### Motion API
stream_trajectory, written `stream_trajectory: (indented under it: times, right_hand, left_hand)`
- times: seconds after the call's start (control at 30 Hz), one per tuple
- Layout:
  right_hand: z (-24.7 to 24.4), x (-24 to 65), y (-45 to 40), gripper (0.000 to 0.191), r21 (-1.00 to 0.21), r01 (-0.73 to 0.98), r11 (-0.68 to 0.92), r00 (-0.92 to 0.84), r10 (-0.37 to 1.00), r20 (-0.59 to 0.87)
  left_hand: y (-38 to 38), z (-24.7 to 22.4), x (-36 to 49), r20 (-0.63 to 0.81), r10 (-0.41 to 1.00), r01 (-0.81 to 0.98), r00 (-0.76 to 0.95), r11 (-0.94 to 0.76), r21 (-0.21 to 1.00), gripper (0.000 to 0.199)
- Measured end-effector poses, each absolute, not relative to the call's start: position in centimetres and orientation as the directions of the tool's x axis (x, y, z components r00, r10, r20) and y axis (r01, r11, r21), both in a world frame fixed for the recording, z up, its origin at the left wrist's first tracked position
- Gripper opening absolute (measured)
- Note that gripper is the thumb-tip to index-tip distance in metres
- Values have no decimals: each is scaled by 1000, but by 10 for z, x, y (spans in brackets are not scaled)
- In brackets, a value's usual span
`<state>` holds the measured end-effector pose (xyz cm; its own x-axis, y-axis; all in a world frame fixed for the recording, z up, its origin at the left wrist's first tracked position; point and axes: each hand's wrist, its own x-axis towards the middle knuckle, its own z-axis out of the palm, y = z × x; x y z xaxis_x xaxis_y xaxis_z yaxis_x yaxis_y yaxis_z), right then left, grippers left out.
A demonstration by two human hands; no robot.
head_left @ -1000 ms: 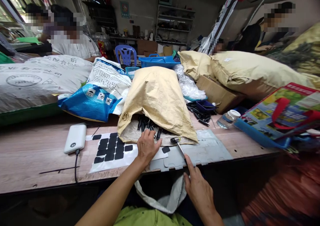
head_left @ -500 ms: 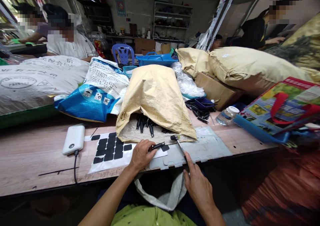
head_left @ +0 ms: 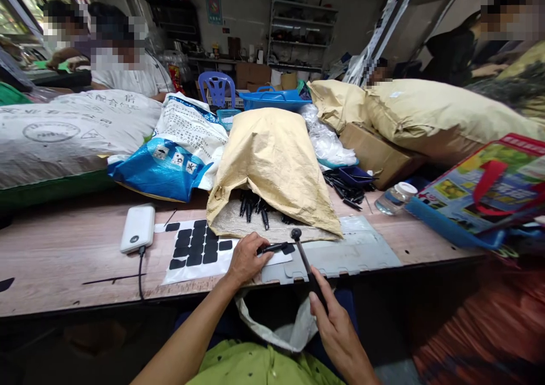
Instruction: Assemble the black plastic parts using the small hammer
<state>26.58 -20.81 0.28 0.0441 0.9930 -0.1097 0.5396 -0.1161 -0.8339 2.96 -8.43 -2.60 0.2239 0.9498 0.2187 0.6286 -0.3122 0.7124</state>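
- One power bank (head_left: 138, 230) lies at left on the table (head_left: 76, 285); its cable drops into shadow at the near edge.
- Black pads (head_left: 196, 247) sit on a white sheet; the left hand and sack cover part of it.
- The left hand (head_left: 248, 257) is closed on one end of a black piece (head_left: 276, 247), which points right, low before the sack; fingers hide that end.
- The sack (head_left: 270, 158) gapes toward the hands, with more pieces in its mouth; those deeper in cannot be seen.
- The hammer (head_left: 305, 255) has its head just right of the piece; whether it touches anything below is unclear.
- The right hand (head_left: 335, 319) grips the handle, hiding its lower end.
- The step in hand seems to be lining up piece and hammer; the next move would call for a steady hold, with fingertips clear of the head.
- Farther right, dark parts (head_left: 344, 187) overlap too much to count.
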Motion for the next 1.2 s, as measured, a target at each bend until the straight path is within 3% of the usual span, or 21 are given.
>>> stream_trajectory:
  times: [0.23, 0.67, 1.2]
  right_hand:
    - [1, 250, -217, 59, -857, 501, -122, -82, 979, -187]
    - [5, 236, -213, 57, -823, 560, -89, -27, 992, -126]
    - [-9, 249, -210, 60, -832, 527, -171, 62, 985, -163]
  left_hand:
    - [-84, -24, 29, 201, 958, 599, 204, -284, 748, 13]
    - [-80, -27, 33, 137, 982, 606, 127, -186, 773, 11]
    - [-81, -28, 32, 184, 971, 608, 154, -240, 757, 14]
